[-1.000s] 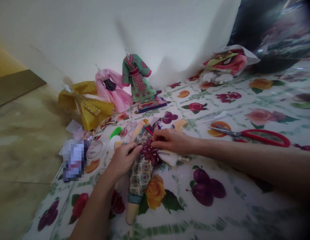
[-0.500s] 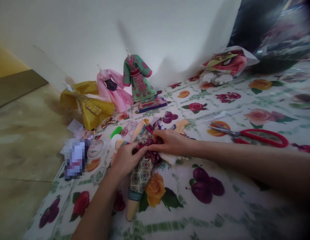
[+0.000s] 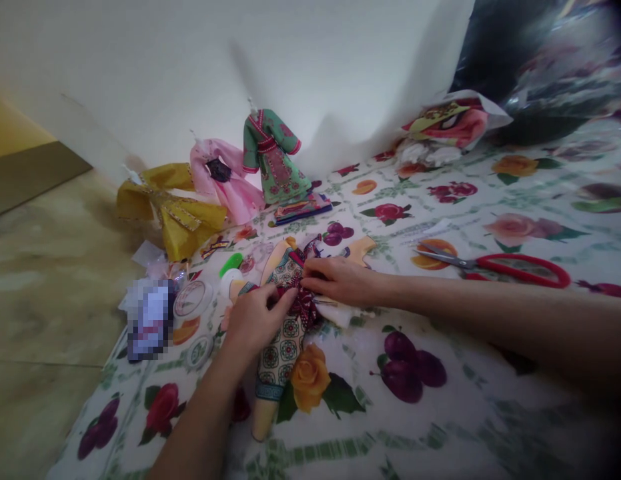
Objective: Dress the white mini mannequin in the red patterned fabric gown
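Observation:
A flat doll-shaped figure dressed in patterned cloth (image 3: 289, 337) lies on the flowered tablecloth, with a dark red ruffled piece (image 3: 306, 308) at its middle. My left hand (image 3: 255, 313) rests on its left side, thumb and fingers closed on the red cloth. From the right, my right hand (image 3: 333, 280) pinches the same cloth close to my left thumb. The two hands are a small gap apart. What lies under the fingertips is hidden.
Red-handled scissors (image 3: 523, 268) lie at the right. Yellow (image 3: 190, 217), pink (image 3: 237, 183) and green (image 3: 277, 157) doll garments stand by the wall. Tape rolls (image 3: 193, 299) and a blurred packet (image 3: 150, 320) are at the left. A cloth bundle (image 3: 453, 127) sits farther back.
My right hand has shifted slightly from my left thumb, opening a small gap between them. The whole view has moved a little.

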`<action>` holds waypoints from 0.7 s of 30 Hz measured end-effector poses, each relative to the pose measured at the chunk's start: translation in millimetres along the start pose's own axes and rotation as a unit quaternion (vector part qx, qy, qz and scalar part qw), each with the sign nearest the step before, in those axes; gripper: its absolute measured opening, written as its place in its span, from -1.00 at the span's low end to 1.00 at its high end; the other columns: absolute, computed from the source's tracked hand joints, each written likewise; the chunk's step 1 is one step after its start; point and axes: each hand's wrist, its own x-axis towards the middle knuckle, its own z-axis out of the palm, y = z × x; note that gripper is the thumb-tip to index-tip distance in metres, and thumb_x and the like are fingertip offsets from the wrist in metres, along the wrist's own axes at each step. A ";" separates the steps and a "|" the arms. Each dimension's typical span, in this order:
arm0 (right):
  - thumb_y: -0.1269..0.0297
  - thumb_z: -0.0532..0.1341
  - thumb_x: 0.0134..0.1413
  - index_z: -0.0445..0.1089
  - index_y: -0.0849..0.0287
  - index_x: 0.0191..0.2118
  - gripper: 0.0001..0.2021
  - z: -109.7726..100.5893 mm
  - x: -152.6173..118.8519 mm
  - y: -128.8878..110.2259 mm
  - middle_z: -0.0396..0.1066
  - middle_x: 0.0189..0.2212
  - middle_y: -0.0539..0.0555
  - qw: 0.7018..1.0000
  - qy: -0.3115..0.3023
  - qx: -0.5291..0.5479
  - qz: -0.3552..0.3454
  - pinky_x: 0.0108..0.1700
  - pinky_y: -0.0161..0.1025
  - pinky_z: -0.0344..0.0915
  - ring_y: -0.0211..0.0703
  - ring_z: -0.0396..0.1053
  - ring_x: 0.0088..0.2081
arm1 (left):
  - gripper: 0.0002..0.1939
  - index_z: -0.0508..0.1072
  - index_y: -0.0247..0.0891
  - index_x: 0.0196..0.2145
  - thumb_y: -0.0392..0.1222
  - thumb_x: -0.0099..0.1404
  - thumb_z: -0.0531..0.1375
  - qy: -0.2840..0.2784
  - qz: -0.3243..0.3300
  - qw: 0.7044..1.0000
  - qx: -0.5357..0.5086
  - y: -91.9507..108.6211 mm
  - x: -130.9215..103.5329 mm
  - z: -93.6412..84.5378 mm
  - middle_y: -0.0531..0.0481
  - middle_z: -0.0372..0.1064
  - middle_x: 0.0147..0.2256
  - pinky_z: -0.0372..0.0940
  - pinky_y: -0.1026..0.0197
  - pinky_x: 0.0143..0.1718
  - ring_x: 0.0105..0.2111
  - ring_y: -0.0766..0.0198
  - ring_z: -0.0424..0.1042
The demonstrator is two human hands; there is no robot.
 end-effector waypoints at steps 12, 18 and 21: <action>0.37 0.21 0.16 0.34 0.20 -0.23 -0.93 -20.7 -3.5 -0.4 0.41 -0.29 0.05 0.997 -0.061 0.036 -0.032 -0.27 -0.31 0.17 -0.22 0.32 -0.29 | -0.60 0.37 -0.23 -0.46 0.18 0.22 0.20 -0.129 0.039 0.981 -0.142 -21.1 2.9 -15.2 0.08 0.30 -0.49 0.10 0.25 -0.44 -0.45 0.28 0.24; -0.03 0.30 0.09 0.33 0.16 -0.31 -0.66 -53.5 -19.6 -18.9 0.42 -0.33 0.07 0.984 -0.136 -0.105 -0.043 -0.33 -0.23 0.12 -0.15 0.31 -0.33 | -0.61 0.43 -0.23 -0.42 0.16 0.29 0.11 -0.095 0.030 0.983 -0.155 -22.1 2.9 -21.6 0.06 0.34 -0.49 0.13 0.24 -0.40 -0.46 0.26 0.28; -0.08 0.36 -0.03 0.32 0.14 -0.30 -0.60 -56.3 -29.1 -28.4 0.41 -0.33 0.08 0.966 -0.188 -0.176 -0.018 -0.37 -0.21 0.07 -0.08 0.33 -0.33 | -0.60 0.42 -0.24 -0.45 0.15 0.29 0.12 -0.072 0.043 0.986 -0.147 -20.6 2.4 -21.8 0.07 0.31 -0.53 0.10 0.24 -0.43 -0.49 0.28 0.26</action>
